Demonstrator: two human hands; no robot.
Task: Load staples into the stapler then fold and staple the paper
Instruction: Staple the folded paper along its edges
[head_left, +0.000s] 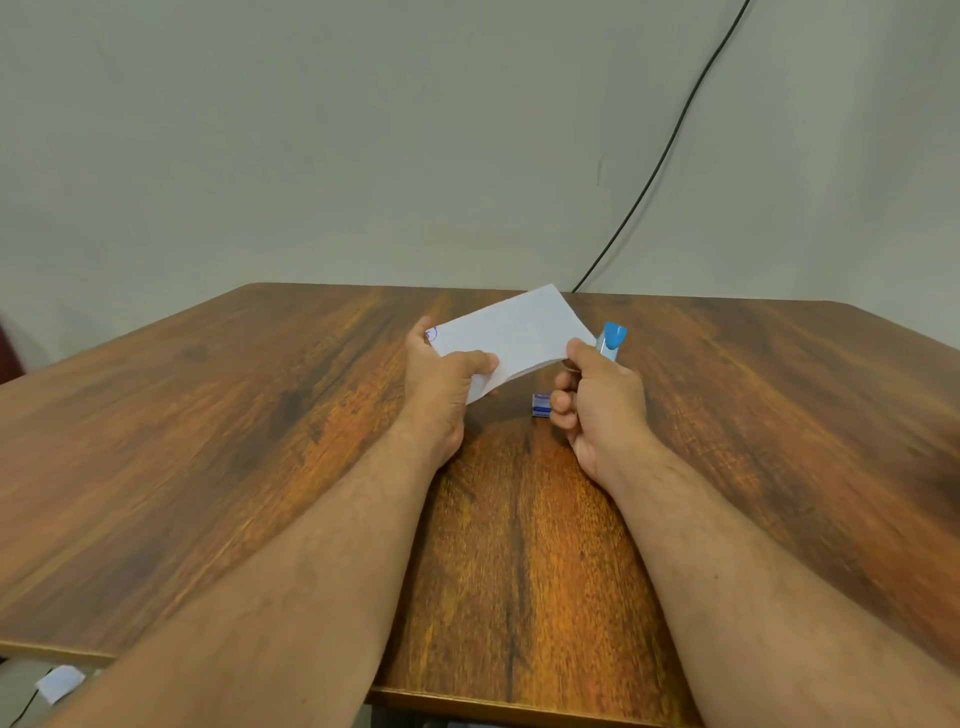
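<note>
The left hand (441, 382) grips the near left end of the folded paper (511, 335), its thumb curled over the top face and its fingers tucked underneath. The right hand (597, 400) pinches the paper's right edge between the thumb on top and the forefinger below, while its other fingers are curled in toward the palm. The paper is held above the table (208, 441), tilted so its far corner rises toward the wall (363, 130); a small blue mark sits at its left corner. Just behind the right hand's thumb stands the blue stapler (613, 339), partly hidden by the hand; whether the hand touches it cannot be told. A small blue staple box (540, 404) lies on the table just beside the right hand's curled fingers. Both forearms reach forward over the table, bare, converging toward the paper.
</note>
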